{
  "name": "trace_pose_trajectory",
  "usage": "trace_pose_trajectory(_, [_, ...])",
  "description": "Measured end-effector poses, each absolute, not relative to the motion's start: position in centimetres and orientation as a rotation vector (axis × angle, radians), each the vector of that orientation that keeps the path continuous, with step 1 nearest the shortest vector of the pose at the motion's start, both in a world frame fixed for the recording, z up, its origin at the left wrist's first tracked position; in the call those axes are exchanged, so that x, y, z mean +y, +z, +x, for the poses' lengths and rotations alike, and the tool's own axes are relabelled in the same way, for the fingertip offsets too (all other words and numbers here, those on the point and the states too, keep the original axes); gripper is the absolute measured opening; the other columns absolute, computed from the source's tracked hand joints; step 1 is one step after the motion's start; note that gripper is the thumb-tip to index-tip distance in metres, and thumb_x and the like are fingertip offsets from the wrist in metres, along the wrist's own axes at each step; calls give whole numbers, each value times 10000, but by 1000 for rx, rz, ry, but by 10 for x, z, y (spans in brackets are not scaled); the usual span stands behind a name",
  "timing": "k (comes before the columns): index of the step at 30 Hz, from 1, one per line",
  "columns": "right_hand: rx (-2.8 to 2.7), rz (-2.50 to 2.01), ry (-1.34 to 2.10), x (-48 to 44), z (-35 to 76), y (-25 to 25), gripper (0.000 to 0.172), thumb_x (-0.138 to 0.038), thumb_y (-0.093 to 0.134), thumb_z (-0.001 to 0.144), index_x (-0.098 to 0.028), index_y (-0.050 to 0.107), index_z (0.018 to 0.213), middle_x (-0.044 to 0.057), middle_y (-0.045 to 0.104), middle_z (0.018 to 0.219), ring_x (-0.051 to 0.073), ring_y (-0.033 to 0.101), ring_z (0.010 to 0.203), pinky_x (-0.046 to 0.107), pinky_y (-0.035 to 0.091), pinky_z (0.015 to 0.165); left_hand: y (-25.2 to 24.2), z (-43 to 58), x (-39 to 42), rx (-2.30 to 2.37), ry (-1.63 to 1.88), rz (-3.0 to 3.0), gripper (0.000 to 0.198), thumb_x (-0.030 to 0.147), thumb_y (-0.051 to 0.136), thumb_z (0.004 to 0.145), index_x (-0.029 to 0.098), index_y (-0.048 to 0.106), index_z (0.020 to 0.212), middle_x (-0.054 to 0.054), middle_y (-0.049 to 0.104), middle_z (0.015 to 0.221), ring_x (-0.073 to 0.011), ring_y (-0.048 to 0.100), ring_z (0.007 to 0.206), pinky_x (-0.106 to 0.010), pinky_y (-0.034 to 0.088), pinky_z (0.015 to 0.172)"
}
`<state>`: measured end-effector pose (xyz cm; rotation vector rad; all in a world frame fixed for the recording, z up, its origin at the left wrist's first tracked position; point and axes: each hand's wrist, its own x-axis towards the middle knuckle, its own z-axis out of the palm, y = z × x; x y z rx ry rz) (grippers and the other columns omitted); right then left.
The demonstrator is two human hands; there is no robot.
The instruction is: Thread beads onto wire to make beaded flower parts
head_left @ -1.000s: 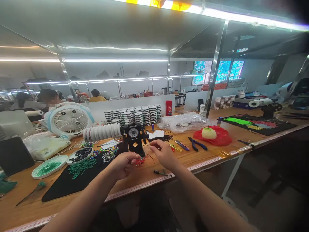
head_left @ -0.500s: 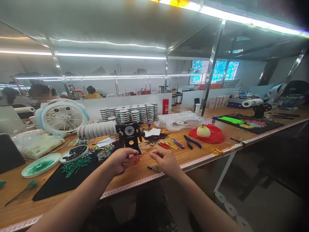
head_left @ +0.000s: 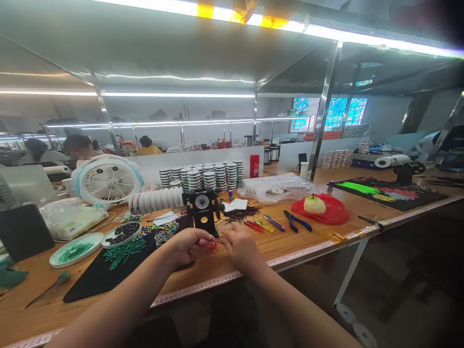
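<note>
I have the left hand [head_left: 188, 245] and right hand [head_left: 241, 247] pinched together on a small red beaded piece [head_left: 212, 244]. It sits just above the worktop [head_left: 290, 240], near the front edge, directly before the black winder [head_left: 202, 211].

one person's two arms, seen from a camera worn on their own head. the left hand [head_left: 188, 246] is bare, with its knuckles and back showing. the right hand [head_left: 241, 249] is bare too, its back and wrist in plain sight. the left forearm [head_left: 119, 304] is uncovered along all its visible length, and so is the right forearm [head_left: 304, 314]; both look slim and widen toward the lower edge. between them, low down, is dark clothing [head_left: 224, 319], blurred, its cut too dim to tell
</note>
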<state>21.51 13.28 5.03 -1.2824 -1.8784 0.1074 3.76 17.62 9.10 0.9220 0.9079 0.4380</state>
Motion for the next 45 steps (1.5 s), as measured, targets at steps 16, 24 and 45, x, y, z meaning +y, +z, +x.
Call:
trace_pose_trajectory(16, [-2136, -851, 23, 136, 217, 62, 153, -97, 432, 841, -168, 566, 817, 89, 549, 1078, 185, 495, 992, 308, 391, 848, 89, 31, 178, 1042, 527, 1373, 275, 349, 699, 567, 151, 545, 682, 56, 427, 482, -53, 310, 368, -212, 144, 392])
trace_pose_trajectory(24, [-1959, -1007, 282, 167, 206, 77, 133, -126, 447, 832, -175, 502, 721, -5, 527, 709, 114, 469, 663, 217, 346, 602, 96, 41, 184, 1180, 551, 1789, 209, 359, 577, 653, 158, 524, 635, 34, 459, 494, -91, 376, 416, -229, 242, 431])
trace_pose_trajectory(45, [-1788, -1050, 221, 158, 207, 80, 106, -162, 474, 814, -172, 498, 711, 28, 539, 774, 142, 485, 737, 262, 368, 674, 107, 43, 159, 1368, 713, 1978, 140, 242, 525, 718, 160, 523, 604, -15, 504, 586, -148, 424, 569, -267, 264, 531])
